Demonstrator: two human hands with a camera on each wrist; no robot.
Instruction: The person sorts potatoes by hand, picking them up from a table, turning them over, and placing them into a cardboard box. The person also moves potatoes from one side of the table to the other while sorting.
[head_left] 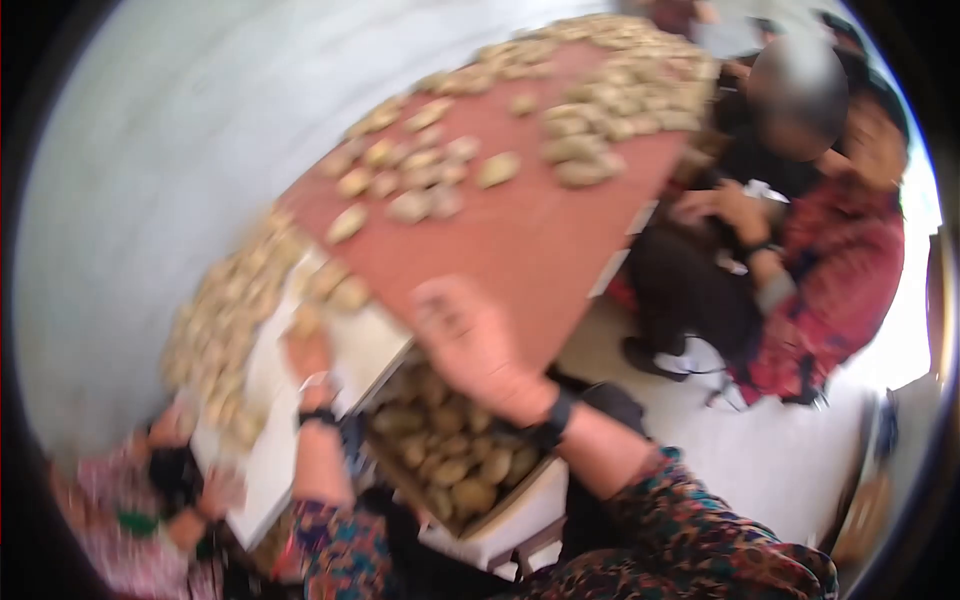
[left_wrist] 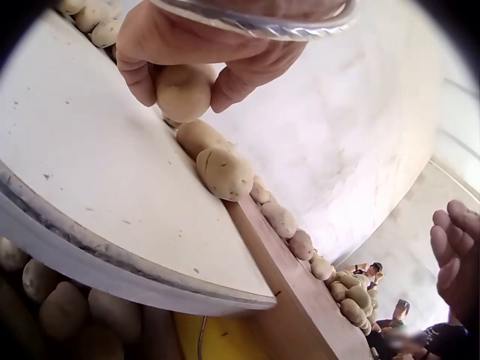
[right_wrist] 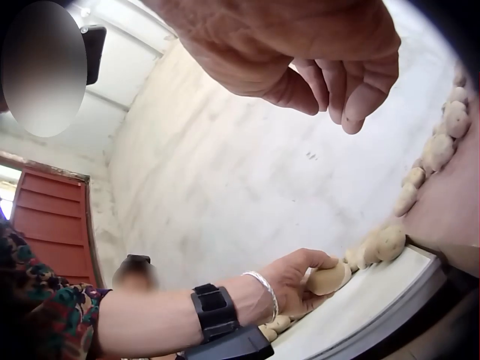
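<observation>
My left hand grips a pale potato between thumb and fingers, close over the white table. Two more potatoes lie just beyond it, at the white table's far corner. My right hand hangs in the air near the front end of the red table. In the right wrist view its fingers are loosely bent with nothing between them. Below my forearms stands a box of potatoes, partly hidden by the right arm.
Loose potatoes lie on the red table, with a larger heap farther back. A long row of potatoes runs along the wall side of the white table. One person sits at the right; another person's hands are at the lower left.
</observation>
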